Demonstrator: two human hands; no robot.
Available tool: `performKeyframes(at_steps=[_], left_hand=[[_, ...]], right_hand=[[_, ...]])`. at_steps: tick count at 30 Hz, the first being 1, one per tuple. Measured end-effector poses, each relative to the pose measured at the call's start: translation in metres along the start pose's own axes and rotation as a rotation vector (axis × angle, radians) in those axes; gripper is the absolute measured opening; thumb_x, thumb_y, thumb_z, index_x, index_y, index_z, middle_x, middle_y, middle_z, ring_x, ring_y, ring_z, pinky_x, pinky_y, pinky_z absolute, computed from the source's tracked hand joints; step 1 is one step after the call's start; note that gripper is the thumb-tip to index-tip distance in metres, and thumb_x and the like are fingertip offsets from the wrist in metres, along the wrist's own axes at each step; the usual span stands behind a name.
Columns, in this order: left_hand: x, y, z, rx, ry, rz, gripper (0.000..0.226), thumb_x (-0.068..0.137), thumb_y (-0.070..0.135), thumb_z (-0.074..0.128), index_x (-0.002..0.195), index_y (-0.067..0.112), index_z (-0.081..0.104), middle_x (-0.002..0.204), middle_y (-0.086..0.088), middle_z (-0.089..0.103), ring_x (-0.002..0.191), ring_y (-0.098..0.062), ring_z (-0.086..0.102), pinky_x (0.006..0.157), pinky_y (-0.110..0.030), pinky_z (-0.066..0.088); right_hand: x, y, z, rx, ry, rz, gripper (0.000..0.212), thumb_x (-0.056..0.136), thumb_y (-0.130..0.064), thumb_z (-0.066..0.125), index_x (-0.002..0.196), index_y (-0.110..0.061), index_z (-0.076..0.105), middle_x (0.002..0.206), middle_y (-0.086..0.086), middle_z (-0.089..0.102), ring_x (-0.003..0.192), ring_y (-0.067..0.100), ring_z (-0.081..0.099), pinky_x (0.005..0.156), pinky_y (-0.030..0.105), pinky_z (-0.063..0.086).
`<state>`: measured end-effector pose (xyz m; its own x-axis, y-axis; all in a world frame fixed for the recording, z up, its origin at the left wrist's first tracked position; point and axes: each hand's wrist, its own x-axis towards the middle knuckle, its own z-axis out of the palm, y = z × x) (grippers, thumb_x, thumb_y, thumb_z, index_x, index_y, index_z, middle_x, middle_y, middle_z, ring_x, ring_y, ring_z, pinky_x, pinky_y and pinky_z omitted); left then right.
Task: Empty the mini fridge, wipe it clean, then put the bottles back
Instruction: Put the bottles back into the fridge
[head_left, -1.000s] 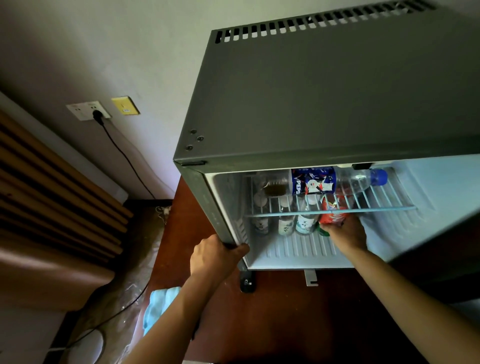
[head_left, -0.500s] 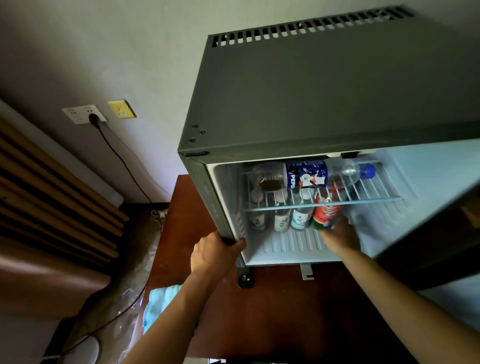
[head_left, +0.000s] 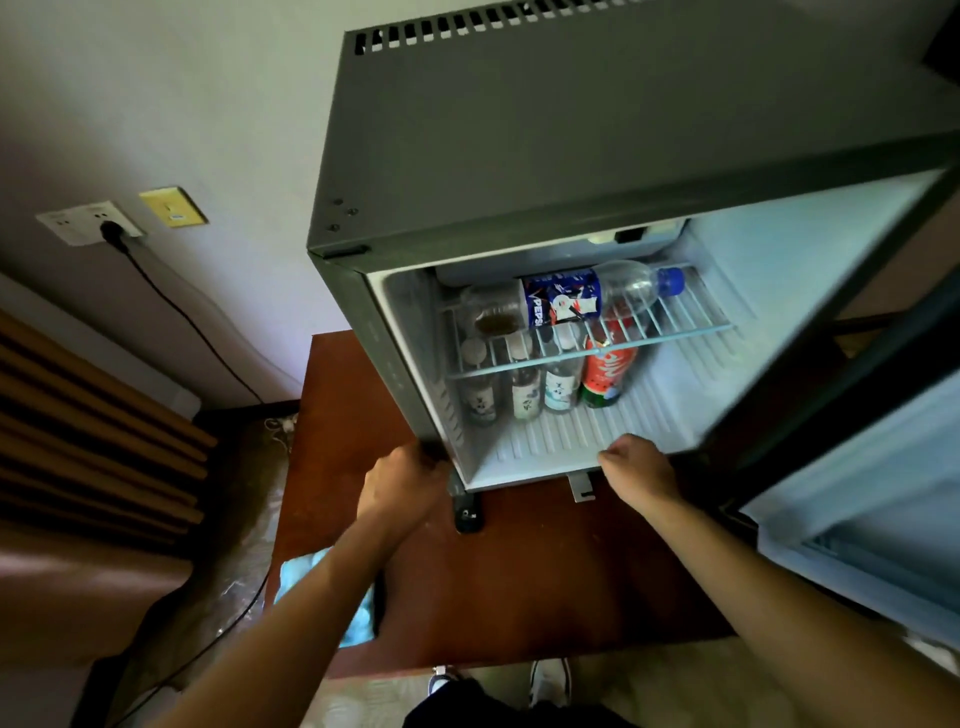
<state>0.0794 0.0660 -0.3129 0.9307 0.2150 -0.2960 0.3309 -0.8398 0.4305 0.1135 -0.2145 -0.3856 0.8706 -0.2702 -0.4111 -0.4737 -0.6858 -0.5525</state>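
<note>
Grey sheet metal, matt and slotted with vents along its back edge, forms the top of the boxy mini fridge (head_left: 597, 130), which stands on a dark reddish-brown wooden table (head_left: 519, 582) with its door (head_left: 872, 457) swung open to the right. The left hand (head_left: 402, 480) reaches forward on a straight forearm and grips the lower left front corner of the cabinet, fingers curled round the edge. The right hand (head_left: 636, 467) hangs just in front of the fridge's ribbed white plastic floor, fingers curled loosely inward; it seems to hold nothing, though the knuckles hide the palm.

Inside, a clear plastic bottle with a blue Pepsi label and blue cap (head_left: 576, 299) lies on its side across the white wire shelf (head_left: 691, 325). Below the shelf, three small glass bottles with pale printed labels (head_left: 524, 392) stand upright in a row at the left. Just to their right stands a red and green bottle with a watermelon pattern (head_left: 608, 371), close beside the nearest small bottle and well clear of the right hand.

On the table under the left forearm lies a crumpled light blue cloth (head_left: 311, 577). On the wall at the left, a black cable (head_left: 176, 306) runs down from a white socket (head_left: 88, 223) next to a yellow plate (head_left: 173, 208).
</note>
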Motion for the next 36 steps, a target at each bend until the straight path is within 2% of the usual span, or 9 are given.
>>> performKeyframes(at_steps=[4, 9, 13, 17, 20, 25, 30, 33, 36], left_hand=[[-0.003, -0.003, -0.001, -0.001, -0.062, 0.031, 0.031, 0.089, 0.043, 0.058, 0.088, 0.014, 0.070, 0.097, -0.012, 0.073, 0.095, -0.038, 0.067, 0.072, -0.035, 0.050], [-0.014, -0.001, 0.002, -0.001, -0.169, 0.172, 0.018, 0.089, 0.034, 0.056, 0.075, 0.025, 0.063, 0.077, 0.003, 0.067, 0.080, -0.027, 0.068, 0.063, -0.027, 0.042], [-0.025, 0.011, 0.005, -0.049, -0.207, 0.300, 0.021, 0.086, 0.039, 0.061, 0.069, 0.028, 0.057, 0.069, 0.008, 0.066, 0.067, -0.014, 0.063, 0.059, -0.026, 0.040], [-0.032, 0.040, 0.003, -0.128, -0.195, 0.428, 0.025, 0.090, 0.038, 0.062, 0.070, 0.025, 0.055, 0.066, 0.009, 0.063, 0.060, -0.006, 0.060, 0.051, -0.019, 0.037], [-0.047, 0.069, 0.005, -0.220, -0.233, 0.513, 0.025, 0.093, 0.036, 0.062, 0.071, 0.028, 0.055, 0.069, 0.012, 0.063, 0.063, -0.005, 0.058, 0.056, -0.023, 0.038], [-0.076, 0.119, 0.003, -0.281, -0.275, 0.681, 0.017, 0.092, 0.031, 0.063, 0.077, 0.022, 0.062, 0.072, 0.009, 0.066, 0.066, -0.009, 0.062, 0.060, -0.026, 0.043], [-0.103, 0.168, 0.000, -0.277, -0.267, 0.848, 0.016, 0.090, 0.033, 0.064, 0.075, 0.028, 0.060, 0.071, 0.017, 0.065, 0.062, 0.000, 0.061, 0.053, -0.013, 0.039], [-0.120, 0.200, -0.002, -0.293, -0.253, 0.952, 0.012, 0.088, 0.033, 0.063, 0.078, 0.027, 0.061, 0.075, 0.012, 0.067, 0.067, -0.002, 0.062, 0.066, -0.029, 0.052], [-0.140, 0.235, -0.004, -0.309, -0.220, 1.053, 0.007, 0.088, 0.031, 0.063, 0.082, 0.027, 0.062, 0.083, 0.009, 0.066, 0.076, -0.009, 0.063, 0.072, -0.036, 0.053]], right_hand=[[-0.024, 0.001, -0.002, 0.080, 0.023, 0.020, 0.016, 0.082, -0.029, 0.062, 0.071, -0.017, 0.059, 0.073, 0.001, 0.066, 0.071, 0.020, 0.063, 0.061, 0.027, 0.047], [-0.053, -0.007, -0.010, 0.162, 0.063, -0.006, 0.019, 0.082, -0.028, 0.065, 0.069, -0.017, 0.058, 0.068, 0.003, 0.066, 0.070, 0.023, 0.066, 0.064, 0.031, 0.051], [-0.083, -0.014, -0.018, 0.289, 0.109, -0.051, 0.031, 0.083, -0.025, 0.070, 0.062, -0.015, 0.051, 0.060, 0.007, 0.057, 0.070, 0.036, 0.065, 0.065, 0.040, 0.052], [-0.113, -0.018, -0.035, 0.339, 0.182, -0.057, 0.035, 0.085, -0.031, 0.071, 0.065, -0.010, 0.050, 0.065, 0.014, 0.060, 0.069, 0.033, 0.064, 0.065, 0.037, 0.050], [-0.136, -0.014, -0.050, 0.400, 0.270, -0.060, 0.038, 0.086, -0.034, 0.070, 0.063, -0.013, 0.047, 0.057, 0.008, 0.056, 0.062, 0.028, 0.063, 0.059, 0.031, 0.044], [-0.165, -0.016, -0.091, 0.455, 0.379, -0.105, 0.032, 0.086, -0.037, 0.070, 0.069, -0.014, 0.055, 0.059, 0.007, 0.062, 0.059, 0.021, 0.064, 0.062, 0.031, 0.048], [-0.187, -0.008, -0.150, 0.506, 0.550, -0.196, 0.029, 0.086, -0.030, 0.069, 0.066, -0.019, 0.051, 0.058, 0.000, 0.054, 0.066, 0.027, 0.061, 0.065, 0.036, 0.049], [-0.200, 0.008, -0.185, 0.493, 0.676, -0.250, 0.027, 0.086, -0.027, 0.069, 0.069, -0.013, 0.053, 0.061, 0.009, 0.056, 0.058, 0.017, 0.054, 0.061, 0.032, 0.044], [-0.211, 0.032, -0.220, 0.456, 0.793, -0.256, 0.026, 0.086, -0.024, 0.068, 0.068, -0.014, 0.053, 0.061, 0.007, 0.056, 0.057, 0.011, 0.050, 0.059, 0.031, 0.040]])
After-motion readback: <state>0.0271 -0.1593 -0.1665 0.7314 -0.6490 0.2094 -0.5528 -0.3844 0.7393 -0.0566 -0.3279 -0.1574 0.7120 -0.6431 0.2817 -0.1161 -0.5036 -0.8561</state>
